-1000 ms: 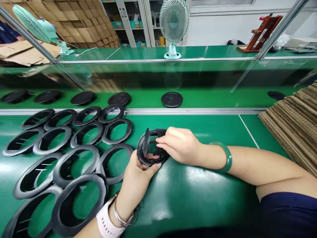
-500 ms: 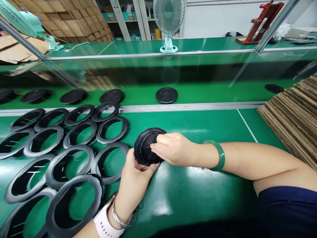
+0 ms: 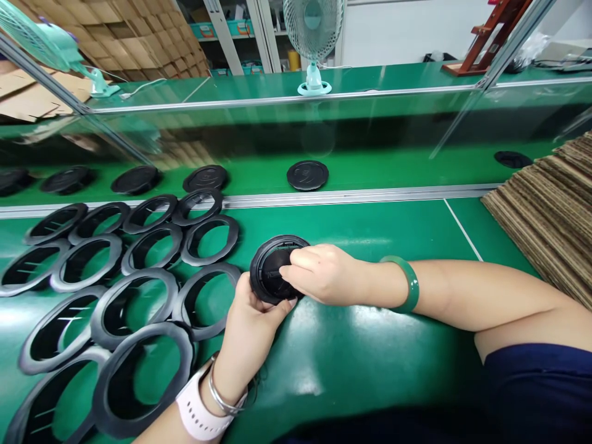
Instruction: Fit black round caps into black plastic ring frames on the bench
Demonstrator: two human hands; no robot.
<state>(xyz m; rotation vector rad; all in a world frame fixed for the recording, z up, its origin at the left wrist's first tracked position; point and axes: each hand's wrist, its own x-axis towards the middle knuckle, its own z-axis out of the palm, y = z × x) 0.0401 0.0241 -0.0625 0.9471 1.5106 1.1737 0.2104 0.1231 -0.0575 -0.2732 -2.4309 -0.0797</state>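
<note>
A round black plastic cap (image 3: 271,262) is tilted toward me above the green table. My left hand (image 3: 254,327) grips its lower left rim, thumb in front and fingers behind. At the cap's inner face, my right hand (image 3: 319,273) is closed in a pinch near the middle. Whatever its fingertips hold is hidden or too small to make out. Left of my hands, several black rings (image 3: 139,370) stand in rows, the closest ring near my left wrist.
Black discs (image 3: 308,176) lie spaced along the green strip behind a metal rail (image 3: 351,196). Striped brown sheets (image 3: 546,209) are stacked at right. A clear panel with metal posts (image 3: 115,135) stands beyond, with a fan (image 3: 313,43) behind it.
Both hands stay on the cap, with only a slight shift of fingers and cap. The whole view has moved a little; the discs on the strip have barely changed position.
</note>
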